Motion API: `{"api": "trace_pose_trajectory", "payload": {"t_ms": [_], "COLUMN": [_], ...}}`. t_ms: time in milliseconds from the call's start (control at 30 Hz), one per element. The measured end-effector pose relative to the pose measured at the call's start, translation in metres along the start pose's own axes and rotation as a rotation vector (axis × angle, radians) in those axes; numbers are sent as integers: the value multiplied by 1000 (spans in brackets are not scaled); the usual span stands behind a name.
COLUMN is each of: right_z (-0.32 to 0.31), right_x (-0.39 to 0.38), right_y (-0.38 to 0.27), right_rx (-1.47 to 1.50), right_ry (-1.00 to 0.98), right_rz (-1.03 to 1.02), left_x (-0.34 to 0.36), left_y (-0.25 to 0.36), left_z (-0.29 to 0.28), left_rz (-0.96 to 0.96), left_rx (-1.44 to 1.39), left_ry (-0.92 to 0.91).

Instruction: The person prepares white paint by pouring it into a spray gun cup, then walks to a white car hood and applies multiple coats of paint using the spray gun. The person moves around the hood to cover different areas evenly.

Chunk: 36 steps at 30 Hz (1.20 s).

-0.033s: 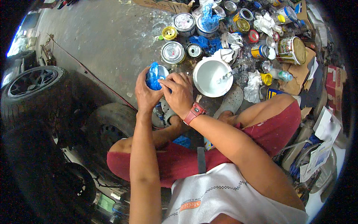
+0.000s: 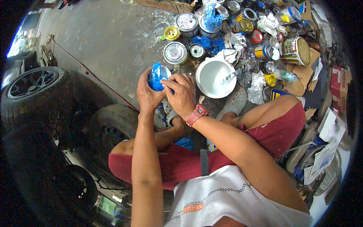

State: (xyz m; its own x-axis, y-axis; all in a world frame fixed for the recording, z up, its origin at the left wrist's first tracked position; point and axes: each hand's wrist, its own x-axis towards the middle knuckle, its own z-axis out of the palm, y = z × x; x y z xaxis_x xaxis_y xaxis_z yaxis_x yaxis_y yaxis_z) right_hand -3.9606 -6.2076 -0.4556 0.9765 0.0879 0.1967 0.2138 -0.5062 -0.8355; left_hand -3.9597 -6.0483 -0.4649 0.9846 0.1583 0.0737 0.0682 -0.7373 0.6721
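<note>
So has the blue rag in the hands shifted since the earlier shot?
No. The blue rag sits just left of the white bowl as before, held between the left hand and right hand.

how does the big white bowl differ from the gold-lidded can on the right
The white bowl sits upright and open on the floor; the gold-lidded can lies tipped on its side and is closed. The bowl is plain white with a stirring stick resting in it; the can has a printed label and a gold lid. The bowl is wider and shallower than the can. Both are round and stand apart from the hands.
</note>
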Motion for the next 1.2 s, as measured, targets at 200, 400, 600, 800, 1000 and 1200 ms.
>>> {"api": "trace_pose_trajectory", "payload": {"t_ms": [200,400,600,800,1000,1200], "right_z": [1,12,14,16,18,18], "right_x": [5,20,36,48,55,58], "right_y": [11,24,34,41,40,37], "right_rx": [75,224,100,82,15,5], "right_ry": [45,36,-99,-133,-118,-135], "right_rz": [109,420,425,376,345,385], "left_x": [6,8,12,12,15,4], "left_y": [3,2,-4,-7,-12,-14], "left_z": [3,5,4,10,13,15], "left_rz": [-21,-66,-55,-42,-24,-126], "left_rx": [23,22,43,-41,-46,-280], "left_ry": [-2,15,10,25,-9,29]}}
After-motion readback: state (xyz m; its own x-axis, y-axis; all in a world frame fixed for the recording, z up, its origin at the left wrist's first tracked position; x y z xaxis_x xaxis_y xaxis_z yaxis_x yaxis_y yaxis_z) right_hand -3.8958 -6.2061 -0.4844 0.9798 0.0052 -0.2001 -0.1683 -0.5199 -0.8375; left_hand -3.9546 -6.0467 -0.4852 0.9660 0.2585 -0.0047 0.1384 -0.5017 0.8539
